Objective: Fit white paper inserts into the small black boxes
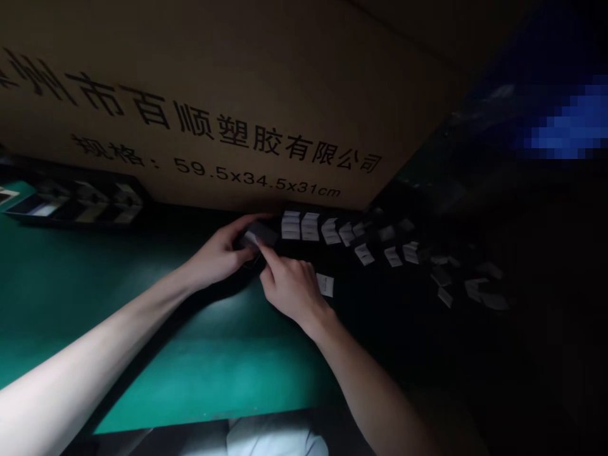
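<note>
My left hand [223, 253] is closed around a small dark box [264, 234] above the green table, near the foot of the cardboard carton. A white slip [251, 237] shows at the box's near face. My right hand [292, 282] points its index finger onto the box at this slip. Its other fingers are curled, and what they may hold is hidden. A white printed card [325, 285] lies just beyond my right knuckles. Right of the box, several folded white slips [310, 227] stand in a row.
A large cardboard carton [213, 88] with black lettering walls off the back. At the left, a dark tray [71, 212] holds several small boxes. More folded papers [479, 290] lie scattered in shadow at the right. The green table's [213, 373] front edge runs close to my lap.
</note>
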Demonstrator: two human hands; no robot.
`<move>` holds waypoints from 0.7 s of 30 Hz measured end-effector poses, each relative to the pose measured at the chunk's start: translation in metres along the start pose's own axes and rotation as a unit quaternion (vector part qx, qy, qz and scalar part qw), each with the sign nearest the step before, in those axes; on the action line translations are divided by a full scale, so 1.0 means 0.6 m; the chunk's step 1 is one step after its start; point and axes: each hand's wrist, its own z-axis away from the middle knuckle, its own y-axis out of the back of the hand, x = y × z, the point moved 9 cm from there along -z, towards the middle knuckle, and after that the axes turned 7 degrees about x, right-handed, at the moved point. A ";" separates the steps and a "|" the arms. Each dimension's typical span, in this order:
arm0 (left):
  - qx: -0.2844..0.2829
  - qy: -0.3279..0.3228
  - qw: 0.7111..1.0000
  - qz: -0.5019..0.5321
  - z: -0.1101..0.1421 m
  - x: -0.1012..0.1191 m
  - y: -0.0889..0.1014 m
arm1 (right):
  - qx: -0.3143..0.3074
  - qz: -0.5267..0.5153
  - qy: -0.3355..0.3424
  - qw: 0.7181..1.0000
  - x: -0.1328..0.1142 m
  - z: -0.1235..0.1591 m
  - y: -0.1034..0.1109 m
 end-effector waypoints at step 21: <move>-0.001 0.051 0.997 0.063 0.003 -0.026 -0.011 | 0.017 0.009 -0.021 1.000 0.008 -0.004 0.003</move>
